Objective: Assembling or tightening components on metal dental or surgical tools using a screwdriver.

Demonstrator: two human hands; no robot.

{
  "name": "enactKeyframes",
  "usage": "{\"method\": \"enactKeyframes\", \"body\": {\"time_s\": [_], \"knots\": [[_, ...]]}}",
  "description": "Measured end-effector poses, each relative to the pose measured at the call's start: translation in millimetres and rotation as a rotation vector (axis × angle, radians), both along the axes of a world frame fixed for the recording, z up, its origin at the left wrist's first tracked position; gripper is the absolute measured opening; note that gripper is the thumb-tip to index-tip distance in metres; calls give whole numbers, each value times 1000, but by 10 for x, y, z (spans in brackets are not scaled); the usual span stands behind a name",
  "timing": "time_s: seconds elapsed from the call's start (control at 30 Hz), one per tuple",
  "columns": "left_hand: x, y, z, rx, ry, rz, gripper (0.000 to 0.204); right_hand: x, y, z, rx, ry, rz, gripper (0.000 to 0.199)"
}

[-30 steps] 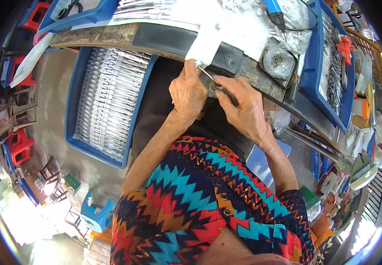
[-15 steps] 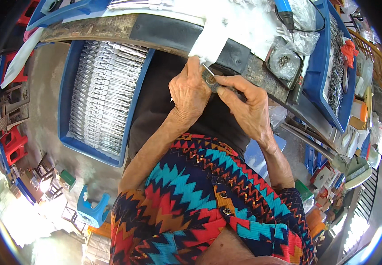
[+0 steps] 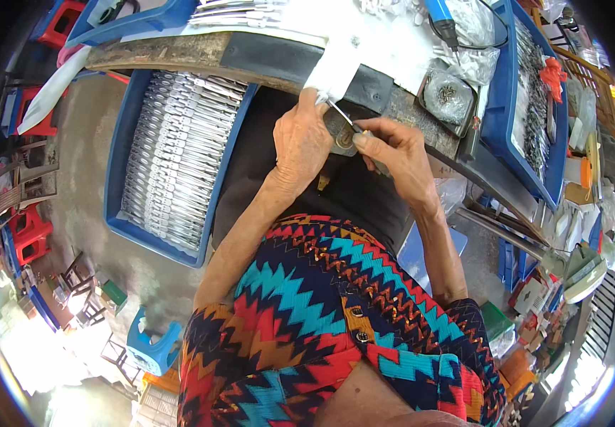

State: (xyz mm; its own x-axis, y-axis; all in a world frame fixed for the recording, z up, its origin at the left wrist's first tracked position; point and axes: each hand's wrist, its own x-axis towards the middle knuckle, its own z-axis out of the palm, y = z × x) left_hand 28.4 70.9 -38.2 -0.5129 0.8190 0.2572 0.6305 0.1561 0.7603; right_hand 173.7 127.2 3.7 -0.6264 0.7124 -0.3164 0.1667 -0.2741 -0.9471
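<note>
At the front edge of the bench my left hand (image 3: 300,142) is closed, its thumb and forefinger pinching a small pale metal part (image 3: 322,95). Close beside it on the right, my right hand (image 3: 396,153) is closed around a slim shiny rod (image 3: 342,114) with a dark grey handle-like end, mostly hidden in the palm. The rod's tip reaches the part at my left fingertips. Just below the rod, between both hands, a round brownish metal piece (image 3: 345,136) shows at the bench edge; what it belongs to is unclear.
Left of my lap stands a blue tray (image 3: 115,203) filled with rows of slim silvery parts. On the bench lie a white sheet (image 3: 339,60), a blue corded power tool (image 3: 441,18) and a dish of small screws in plastic (image 3: 448,99). Another blue tray (image 3: 496,121) stands right.
My right hand has turned and drawn back slightly to the right, so more of the rod shows. My left hand keeps its pinch. The whole view has shifted a little.
</note>
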Motion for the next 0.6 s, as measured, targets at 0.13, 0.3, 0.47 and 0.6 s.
{"method": "enactKeyframes", "body": {"time_s": [0.13, 0.3, 0.47, 0.6], "knots": [[-99, -25, 62, -28, -290, -117, 8, 148, -75, -78, 128, -50, 14, 28], [-174, -143, 160, -38, -656, -215, 12, 246, -216, -228, 1, 8, -4, 28], [-264, -314, 256, -29, -1129, -296, 15, 204, -307, -353, -120, 185, 74, 27], [-345, -475, 198, 8, -1253, -311, 21, 106, -397, -447, -121, 141, 176, 25]]}}
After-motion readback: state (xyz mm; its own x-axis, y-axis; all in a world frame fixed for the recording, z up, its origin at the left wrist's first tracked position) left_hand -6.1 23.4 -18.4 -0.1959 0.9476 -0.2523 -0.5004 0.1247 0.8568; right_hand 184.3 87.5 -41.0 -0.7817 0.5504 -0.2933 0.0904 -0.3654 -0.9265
